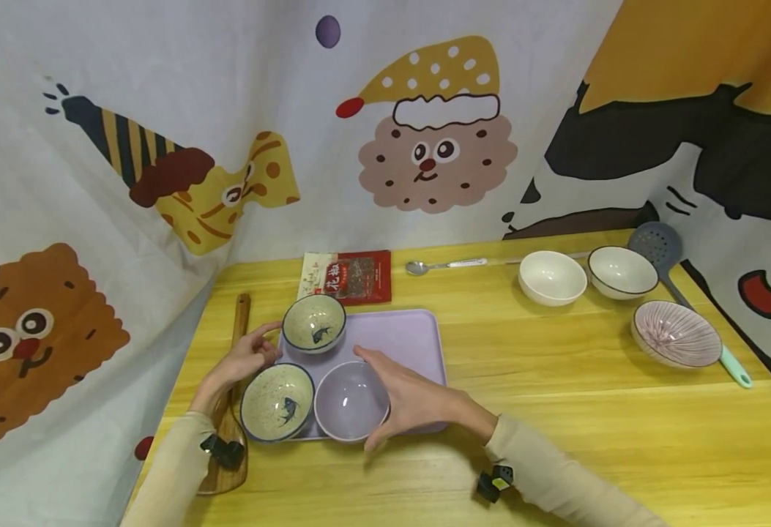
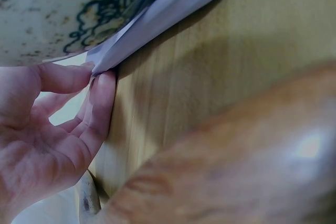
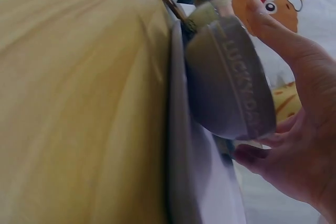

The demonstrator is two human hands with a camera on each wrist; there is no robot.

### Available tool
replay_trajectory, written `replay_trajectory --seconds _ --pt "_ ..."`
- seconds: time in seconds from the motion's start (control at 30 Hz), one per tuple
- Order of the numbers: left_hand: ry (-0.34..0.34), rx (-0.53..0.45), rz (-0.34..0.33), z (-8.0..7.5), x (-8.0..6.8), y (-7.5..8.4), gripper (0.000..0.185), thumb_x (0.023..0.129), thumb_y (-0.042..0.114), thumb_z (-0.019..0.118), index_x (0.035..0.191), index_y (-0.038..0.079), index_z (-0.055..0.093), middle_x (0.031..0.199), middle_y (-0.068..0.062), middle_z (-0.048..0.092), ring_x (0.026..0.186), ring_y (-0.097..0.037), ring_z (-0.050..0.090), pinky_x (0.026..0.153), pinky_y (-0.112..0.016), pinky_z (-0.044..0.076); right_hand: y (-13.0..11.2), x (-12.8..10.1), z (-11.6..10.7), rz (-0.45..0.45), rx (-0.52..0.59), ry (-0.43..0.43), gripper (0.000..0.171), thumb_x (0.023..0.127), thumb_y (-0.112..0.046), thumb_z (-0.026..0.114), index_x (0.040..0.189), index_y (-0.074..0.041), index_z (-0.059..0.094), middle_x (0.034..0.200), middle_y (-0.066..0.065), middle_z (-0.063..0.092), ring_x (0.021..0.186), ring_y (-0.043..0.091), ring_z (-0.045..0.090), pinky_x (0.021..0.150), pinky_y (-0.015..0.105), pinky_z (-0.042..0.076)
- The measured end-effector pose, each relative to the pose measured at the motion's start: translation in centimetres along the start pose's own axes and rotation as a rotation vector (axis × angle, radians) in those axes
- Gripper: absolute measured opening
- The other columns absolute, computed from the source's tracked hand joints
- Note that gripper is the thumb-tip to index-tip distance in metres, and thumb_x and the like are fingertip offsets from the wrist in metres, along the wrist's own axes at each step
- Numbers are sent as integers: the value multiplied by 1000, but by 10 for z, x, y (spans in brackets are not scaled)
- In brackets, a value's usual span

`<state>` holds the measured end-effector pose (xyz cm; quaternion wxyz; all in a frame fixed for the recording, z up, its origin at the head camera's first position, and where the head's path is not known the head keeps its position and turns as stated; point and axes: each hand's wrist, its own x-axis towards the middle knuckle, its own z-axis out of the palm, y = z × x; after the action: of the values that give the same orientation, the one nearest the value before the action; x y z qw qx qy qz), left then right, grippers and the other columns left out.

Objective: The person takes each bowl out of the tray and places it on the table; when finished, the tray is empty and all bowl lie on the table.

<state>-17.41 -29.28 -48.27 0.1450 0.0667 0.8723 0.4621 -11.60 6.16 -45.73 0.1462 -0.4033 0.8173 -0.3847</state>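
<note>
Hands (image 1: 418, 399) cup lilac bowl (image 1: 351, 401) on purple tray (image 1: 411, 338).

Left wrist view: fish bowl (image 2: 58, 9) cut off by the top edge above the fingers (image 2: 100, 103); blurred brown mass (image 2: 236, 171) beside them, identity unclear. Right wrist view: purple bowl (image 3: 231, 82) rim hidden behind fingers (image 3: 252, 156).

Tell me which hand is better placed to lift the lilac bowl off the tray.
Right. The right hand already cups the lilac bowl, fingers spread round its rim and wall. The left hand is at the tray's left edge, its fingertips on the rim.
</note>
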Motion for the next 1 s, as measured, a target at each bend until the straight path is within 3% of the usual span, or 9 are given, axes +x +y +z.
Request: replay_trajectory --seconds 0.23,0.37,0.67,0.8,1.0 --pt "-8 -12 1 0 -2 4 67 87 -7 57 151 -5 37 90 -21 63 78 -18 57 66 -26 50 0 0 9 8 -24 0 144 56 -48 97 162 -8 8 160 14 33 145 25 39 118 45 36" --pt "-9 -13 -2 -1 -1 2 67 87 -7 57 151 -5 37 90 -21 62 78 -18 58 66 -26 51 2 -1 10 26 -13 32 139 57 -50 96 162 -7 16 158 11 39 141 23 44 115 46 40" --pt "-14 -1 -9 -2 0 0 68 87 -7 56 152 -4 37 89 -18 62 78 -19 58 66 -26 51 10 -12 14 -37 25 176 129 55 -47 97 158 -7 30 150 6 49 133 22 53 107 45 48" --pt "-12 10 -17 -1 0 1 66 89 -5 57 152 -3 38 89 -18 63 78 -19 58 67 -26 51 13 -19 10 -22 52 239 129 54 -46 98 157 -9 31 149 4 50 132 23 54 105 46 49" --pt "-8 -8 -1 -1 -2 3 66 89 -4 59 151 -5 38 89 -19 63 77 -16 57 66 -25 50 19 -33 -3 29 65 351 128 54 -51 97 158 -22 29 148 2 51 130 24 56 103 49 51"
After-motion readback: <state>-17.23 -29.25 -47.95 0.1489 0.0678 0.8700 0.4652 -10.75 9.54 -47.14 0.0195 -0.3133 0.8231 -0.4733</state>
